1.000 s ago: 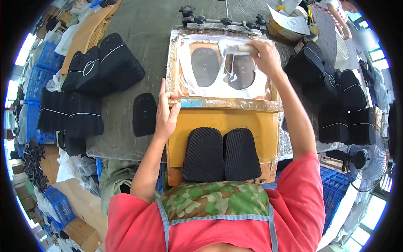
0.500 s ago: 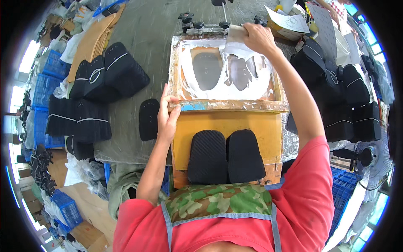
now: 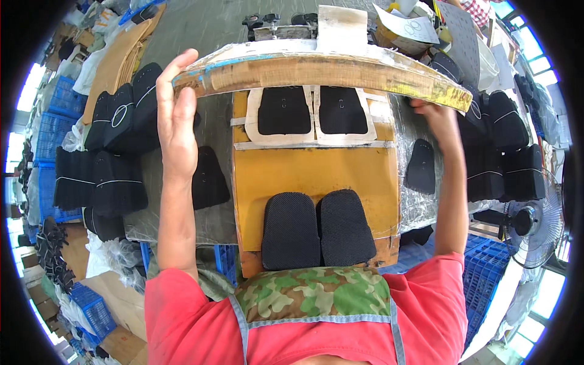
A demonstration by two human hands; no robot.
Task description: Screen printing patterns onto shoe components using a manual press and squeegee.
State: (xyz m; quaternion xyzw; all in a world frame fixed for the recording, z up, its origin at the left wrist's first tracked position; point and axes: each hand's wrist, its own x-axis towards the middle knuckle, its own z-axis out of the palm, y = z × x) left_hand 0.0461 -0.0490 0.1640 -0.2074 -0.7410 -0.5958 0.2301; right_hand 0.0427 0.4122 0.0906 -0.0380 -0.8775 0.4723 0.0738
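The person's left hand [image 3: 177, 131] had its grip on the left end of a wooden frame [image 3: 316, 72], fingers above the edge and thumb below. The right hand [image 3: 440, 121] was under the frame's right end, its fingers partly hidden, so how closely that grip was shut could not be told. The frame was tilted up above a yellow board [image 3: 316, 170] on the worktop [image 3: 201, 33], a pale flat blade [image 3: 342, 27] standing at its far side. Beneath it, a left black pad [image 3: 283, 111] and a right black pad [image 3: 344, 111] lay inside white surrounds. The step in hand seemed to be raising the frame off these pads; the next move probably called for steady support at both ends, keeping the frame's underside from brushing them.
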